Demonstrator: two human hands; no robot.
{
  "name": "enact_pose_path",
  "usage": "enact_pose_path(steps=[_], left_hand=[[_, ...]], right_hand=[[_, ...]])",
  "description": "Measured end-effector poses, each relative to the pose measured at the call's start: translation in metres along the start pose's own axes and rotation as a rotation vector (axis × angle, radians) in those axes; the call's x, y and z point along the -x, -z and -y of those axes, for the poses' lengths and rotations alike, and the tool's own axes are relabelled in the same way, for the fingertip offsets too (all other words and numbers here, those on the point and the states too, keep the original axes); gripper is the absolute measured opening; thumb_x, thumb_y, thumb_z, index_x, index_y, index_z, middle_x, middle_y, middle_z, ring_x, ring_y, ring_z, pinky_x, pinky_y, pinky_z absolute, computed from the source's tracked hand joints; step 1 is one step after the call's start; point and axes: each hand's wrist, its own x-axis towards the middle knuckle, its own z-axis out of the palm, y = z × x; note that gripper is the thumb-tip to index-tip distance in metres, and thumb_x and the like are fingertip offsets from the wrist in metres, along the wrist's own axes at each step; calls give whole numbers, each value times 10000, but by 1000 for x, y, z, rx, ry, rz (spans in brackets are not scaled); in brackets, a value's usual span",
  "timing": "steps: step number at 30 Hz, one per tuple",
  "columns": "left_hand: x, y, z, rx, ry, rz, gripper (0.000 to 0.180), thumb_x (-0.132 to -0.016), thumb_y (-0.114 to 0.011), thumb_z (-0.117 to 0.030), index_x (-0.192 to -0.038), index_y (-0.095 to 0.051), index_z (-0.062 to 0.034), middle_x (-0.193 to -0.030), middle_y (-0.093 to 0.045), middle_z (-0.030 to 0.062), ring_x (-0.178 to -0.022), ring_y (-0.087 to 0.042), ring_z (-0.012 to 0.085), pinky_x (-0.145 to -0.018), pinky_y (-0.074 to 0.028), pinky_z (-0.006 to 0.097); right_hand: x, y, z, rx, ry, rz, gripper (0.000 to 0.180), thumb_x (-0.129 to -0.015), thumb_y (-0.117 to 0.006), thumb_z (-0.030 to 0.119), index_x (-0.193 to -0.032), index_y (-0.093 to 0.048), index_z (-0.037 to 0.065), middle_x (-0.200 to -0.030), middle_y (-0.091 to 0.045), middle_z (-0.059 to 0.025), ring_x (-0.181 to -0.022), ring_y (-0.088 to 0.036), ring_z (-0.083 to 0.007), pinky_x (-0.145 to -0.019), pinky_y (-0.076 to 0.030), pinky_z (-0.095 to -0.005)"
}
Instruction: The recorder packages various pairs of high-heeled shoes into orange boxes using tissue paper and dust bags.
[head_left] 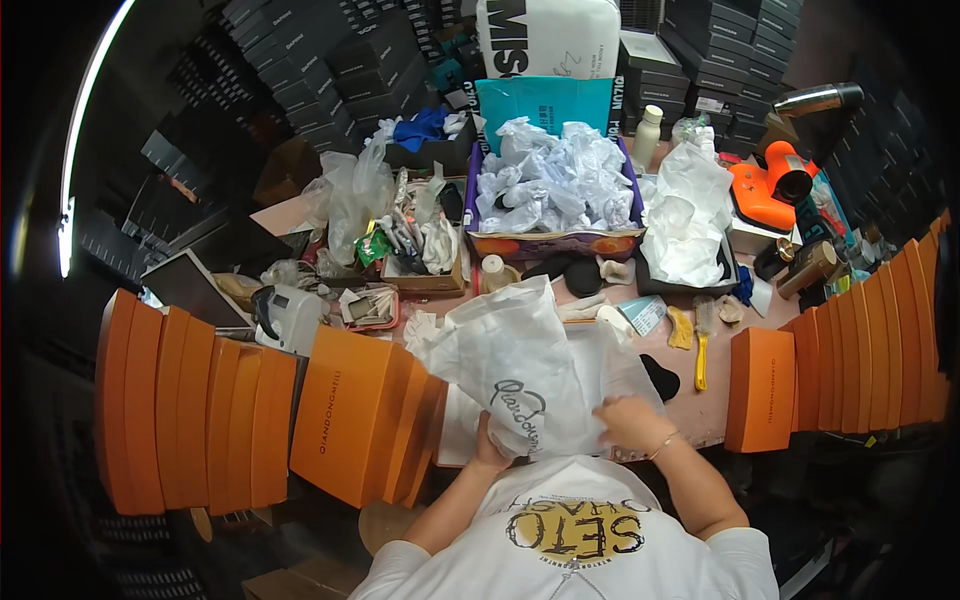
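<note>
A thin white bag (515, 350) with dark script printing stands crumpled and tilted in front of my chest. My left hand (490, 448) grips its lower left side, the fingers partly hidden behind it. At its right side my right hand (637, 425) is closed with bent fingers on the thin white material; the fingertips are not sharp. What is inside the bag, if anything, cannot be seen. Below the bag lies a white surface (458, 425), mostly covered. A black flat pad (660, 378) and a brush with a yellow handle (702, 360) lie right of the bag.
Orange boxes (340, 415) stand in rows at the left, and more orange boxes (765, 390) at the right. Behind the bag, a purple-edged box (555, 245) holds white crumpled plastic. A black tray (690, 285) with white paper and an orange device (765, 190) stand at the back right.
</note>
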Motion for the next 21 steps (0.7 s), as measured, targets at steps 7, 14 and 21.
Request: enact_pose_path(steps=[7, 14, 21], left_hand=[[-19, -17, -50, -1163, -13, 200, 374, -803, -516, -162, -1122, -602, 11, -931, -651, 72, -901, -585, 142, -796, -464, 285], [-8, 18, -34, -627, 67, 89, 404, -893, -558, -271, -1210, -537, -20, -1133, -585, 89, -952, -582, 198, -886, -473, 352], [-58, 0, -48, -908, -89, 14, 398, -954, -565, -252, -1163, -519, 84, -1014, -610, 156, -853, -586, 238, -754, -507, 344]], right_hand=[[17, 125, 8, -619, 202, -339, 387, -864, -652, 304, -1070, -605, -21, -966, -661, -196, -897, -646, -312, -769, -509, -370], [36, 23, -12, -1069, 51, -202, 556, -843, -628, 421, -1182, -584, -18, -1103, -635, -165, -1016, -598, -248, -902, -448, -342], [109, 7, -29, -1555, -99, -595, 371, -997, -449, 311, -1230, -528, 34, -1200, -554, -42, -1130, -488, -139, -990, -361, -270]])
